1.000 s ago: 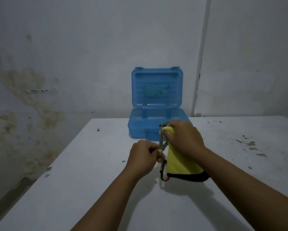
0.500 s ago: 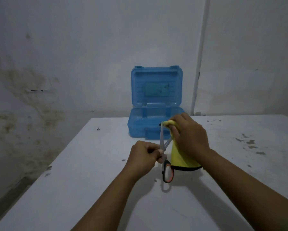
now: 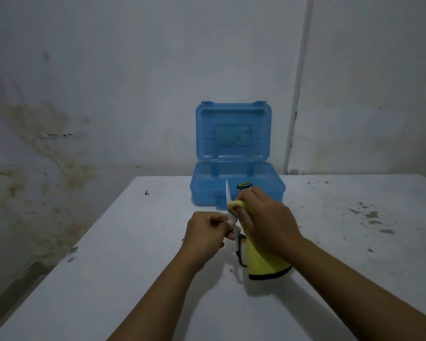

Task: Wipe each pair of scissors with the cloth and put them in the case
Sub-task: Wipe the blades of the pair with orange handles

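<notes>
Head view: stiff, sharp steel scissors with black-and-orange handles (image 3: 234,225) above white bench (image 3: 133,267), gripped mid-length by left hand (image 3: 204,233); limp yellow cloth (image 3: 261,263) pinched round blade by right hand (image 3: 266,225); safest held at handles, before open blue plastic case (image 3: 236,185).

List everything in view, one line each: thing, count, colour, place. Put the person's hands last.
Case: one, blue see-through plastic, lid open and upright, at the far side of the table, beside the wall.
Scissors: one pair, silver blades with black and orange handles, held upright above the table in front of the case.
Cloth: one, yellow with a dark hem, wrapped around the blades and hanging down.
Second handle: one dark loop with a light rim, showing at the case's front edge; probably another pair of scissors.
Table: one, white, with dark specks.
Wall: grey-white, stained at the left.
Pipe: one, white, running down the wall.
Left hand: grips the scissors.
Right hand: holds the cloth against the blades.
</notes>
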